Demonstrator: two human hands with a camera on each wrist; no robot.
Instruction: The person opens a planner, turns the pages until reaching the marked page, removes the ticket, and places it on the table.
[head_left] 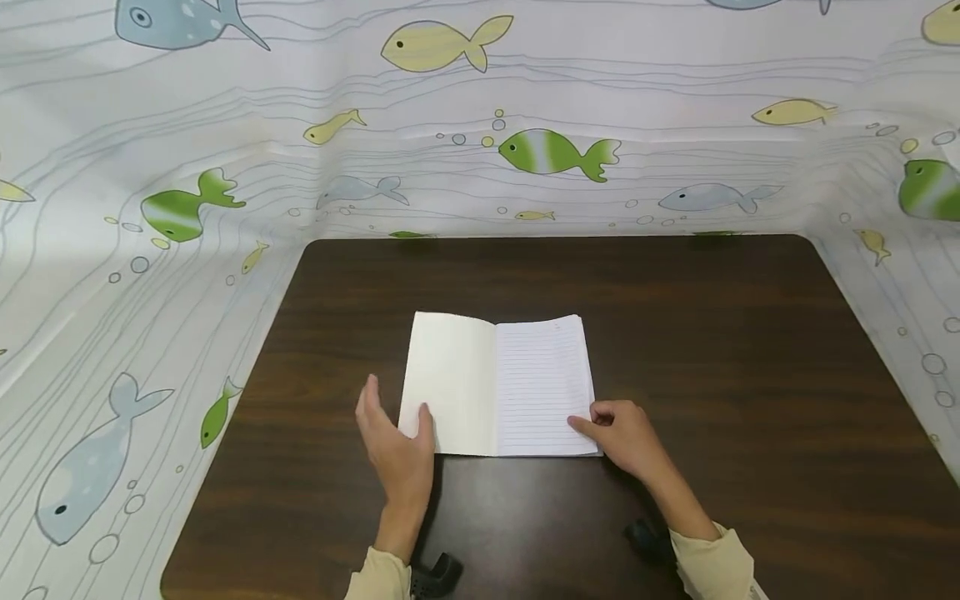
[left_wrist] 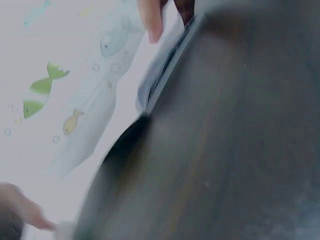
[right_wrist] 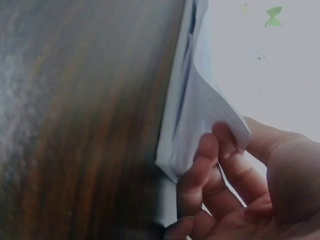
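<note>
An open notebook (head_left: 457, 383) lies on the dark table, with a blank cream inner cover on the left and lined pages (head_left: 540, 392) on the right. At its lower left corner is my left hand (head_left: 401, 454), thumb over the cover and the other fingers fairly straight beside the left edge. My right hand (head_left: 626, 437) pinches the lower right corner of a page (right_wrist: 220, 107) between thumb and curled fingers. In the right wrist view that page bends up from the stack below. The left wrist view cuts off most of the left hand (left_wrist: 22, 207).
A dark wood-grain table (head_left: 712, 350) spreads around the notebook. White sheeting (head_left: 600, 83) printed with fish stands along the table's back and sides. Black wrist devices (head_left: 438, 575) show below both hands, near the cream sleeves (head_left: 712, 562).
</note>
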